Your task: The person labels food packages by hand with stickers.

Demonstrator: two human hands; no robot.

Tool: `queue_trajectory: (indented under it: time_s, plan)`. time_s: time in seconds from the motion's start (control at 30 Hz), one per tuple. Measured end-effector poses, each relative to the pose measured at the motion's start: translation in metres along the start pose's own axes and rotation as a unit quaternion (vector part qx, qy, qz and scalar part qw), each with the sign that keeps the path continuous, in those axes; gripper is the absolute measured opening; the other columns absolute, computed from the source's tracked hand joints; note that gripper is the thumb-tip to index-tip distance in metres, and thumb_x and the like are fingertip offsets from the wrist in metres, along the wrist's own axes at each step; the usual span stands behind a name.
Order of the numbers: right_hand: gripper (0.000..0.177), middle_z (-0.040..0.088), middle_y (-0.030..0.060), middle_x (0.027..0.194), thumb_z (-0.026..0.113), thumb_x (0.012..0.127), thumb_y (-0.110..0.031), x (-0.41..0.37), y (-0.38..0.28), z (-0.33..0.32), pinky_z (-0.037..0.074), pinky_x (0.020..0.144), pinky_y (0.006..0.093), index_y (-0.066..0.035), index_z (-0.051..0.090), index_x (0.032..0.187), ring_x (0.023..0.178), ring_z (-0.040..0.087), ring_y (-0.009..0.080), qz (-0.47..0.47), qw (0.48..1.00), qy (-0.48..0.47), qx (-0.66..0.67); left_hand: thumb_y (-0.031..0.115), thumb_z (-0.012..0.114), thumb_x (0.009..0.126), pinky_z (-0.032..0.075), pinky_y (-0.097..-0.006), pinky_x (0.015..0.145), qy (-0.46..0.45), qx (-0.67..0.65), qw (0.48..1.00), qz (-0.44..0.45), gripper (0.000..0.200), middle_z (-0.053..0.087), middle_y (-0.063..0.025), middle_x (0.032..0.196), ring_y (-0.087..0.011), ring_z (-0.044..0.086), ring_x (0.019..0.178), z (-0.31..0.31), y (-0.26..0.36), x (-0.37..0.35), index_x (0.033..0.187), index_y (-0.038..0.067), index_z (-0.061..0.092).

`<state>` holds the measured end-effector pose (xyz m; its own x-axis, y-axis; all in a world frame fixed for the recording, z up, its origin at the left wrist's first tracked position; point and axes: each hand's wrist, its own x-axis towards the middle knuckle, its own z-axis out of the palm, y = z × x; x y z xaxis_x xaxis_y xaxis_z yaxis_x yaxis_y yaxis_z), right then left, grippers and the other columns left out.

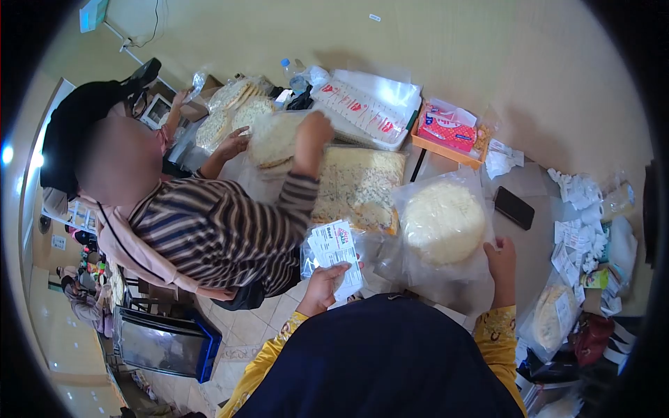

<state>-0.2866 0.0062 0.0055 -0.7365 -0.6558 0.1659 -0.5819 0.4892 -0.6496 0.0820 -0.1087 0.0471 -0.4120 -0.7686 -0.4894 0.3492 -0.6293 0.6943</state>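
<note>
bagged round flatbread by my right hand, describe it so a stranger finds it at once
On the crowded table, look in front of the right hand, just left of the black phone. The flatbread is a pale disc lying flat in a clear bag; unlike the co-worker's round, it is not lifted and lies alone.

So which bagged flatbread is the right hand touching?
The pale flatbread left of the phone; the right hand rests on its bag's edge. Others lie farther off.

Phone (514, 207) lies right of the bagged flatbread (444, 221)
</note>
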Motion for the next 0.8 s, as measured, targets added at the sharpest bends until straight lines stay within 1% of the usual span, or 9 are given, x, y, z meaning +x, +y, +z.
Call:
queue_trajectory:
  time_s: [0.03,0.13,0.17,0.23,0.37,0.47,0.5,0.63,0.8]
  plan:
    - [0.028,0.057,0.0112,0.086,0.060,0.076,-0.014,-0.002,-0.005,-0.001,0.048,0.071,0.0308,0.003,0.054,0.096,0.080,0.057,0.0209,-0.131,0.982,0.104,-0.091,0.001,0.049,0.081,0.051,-0.0334,0.071,-0.003,0.002,1.000,-0.003,0.031,0.062,-0.0161,0.096,-0.0236,0.062,0.084,0.000,0.001,0.000,0.112,-0.005,0.051]
    - [0.028,0.056,0.0144,0.096,0.061,0.076,-0.012,0.002,-0.074,-0.028,0.047,0.074,0.0312,0.003,0.054,0.098,0.088,0.056,0.0222,-0.207,0.958,0.174,-0.094,0.002,0.050,0.081,0.051,-0.0330,0.069,-0.004,0.070,0.996,-0.063,0.030,0.062,-0.0155,0.095,-0.0234,0.062,0.081,0.005,0.021,-0.005,0.111,-0.005,0.051]
    - [0.027,0.057,0.0142,0.095,0.061,0.076,-0.010,-0.002,-0.087,-0.023,0.047,0.074,0.0307,0.002,0.054,0.098,0.088,0.057,0.0213,-0.176,0.979,0.104,0.020,0.002,0.051,0.081,0.051,-0.0331,0.069,-0.005,0.075,0.995,-0.065,0.030,0.063,-0.0153,0.095,-0.0234,0.061,0.081,0.003,0.021,-0.005,0.110,-0.005,0.051]
    - [0.025,0.059,0.0137,0.095,0.062,0.075,-0.008,-0.011,-0.105,-0.005,0.047,0.073,0.0296,0.001,0.055,0.098,0.087,0.058,0.0195,-0.106,0.964,-0.034,0.243,0.003,0.053,0.080,0.050,-0.0335,0.069,-0.009,0.064,0.997,-0.044,0.030,0.063,-0.0150,0.095,-0.0234,0.061,0.079,-0.004,0.012,0.002,0.110,-0.004,0.052]
    - [0.019,0.059,0.0035,0.083,0.063,0.078,-0.007,-0.053,-0.157,0.056,0.045,0.067,0.0240,-0.003,0.056,0.095,0.074,0.055,0.0083,-0.088,0.874,-0.279,0.387,0.002,0.057,0.078,0.049,-0.0335,0.070,0.009,0.082,0.996,-0.023,0.029,0.063,-0.0144,0.095,-0.0225,0.060,0.080,-0.005,0.009,0.006,0.107,-0.003,0.054]
    - [0.022,0.060,0.0049,0.079,0.068,0.074,-0.010,-0.087,-0.171,0.122,0.046,0.063,0.0241,-0.001,0.056,0.091,0.072,0.056,0.0087,-0.094,0.853,-0.318,0.403,0.001,0.057,0.078,0.047,-0.0318,0.074,0.040,0.119,0.990,-0.056,0.027,0.063,-0.0117,0.096,-0.0202,0.059,0.083,-0.009,0.011,0.005,0.105,-0.002,0.056]
    - [0.025,0.060,0.0057,0.076,0.069,0.073,-0.012,-0.096,-0.171,0.145,0.046,0.062,0.0248,-0.001,0.056,0.090,0.070,0.056,0.0097,-0.069,0.840,-0.330,0.424,-0.001,0.058,0.078,0.045,-0.0296,0.078,0.009,0.108,0.994,0.013,0.026,0.062,-0.0081,0.097,-0.0180,0.058,0.086,-0.023,-0.002,0.013,0.104,-0.001,0.057]
    - [0.024,0.061,0.0065,0.073,0.071,0.071,-0.012,-0.115,-0.174,0.172,0.046,0.061,0.0253,0.001,0.057,0.086,0.066,0.057,0.0103,-0.034,0.815,-0.360,0.454,-0.004,0.060,0.077,0.043,-0.0289,0.083,-0.005,0.145,0.989,0.019,0.031,0.061,-0.0059,0.101,-0.0155,0.057,0.092,-0.056,-0.009,0.016,0.107,-0.001,0.057]
    - [0.020,0.064,0.0074,0.077,0.068,0.073,-0.005,-0.127,-0.193,0.176,0.046,0.063,0.0236,0.002,0.057,0.088,0.068,0.058,0.0103,0.011,0.784,-0.401,0.474,-0.002,0.059,0.078,0.043,-0.0286,0.085,-0.031,0.083,0.996,0.028,0.030,0.061,-0.0054,0.103,-0.0153,0.057,0.093,-0.088,-0.008,0.016,0.108,0.000,0.056]
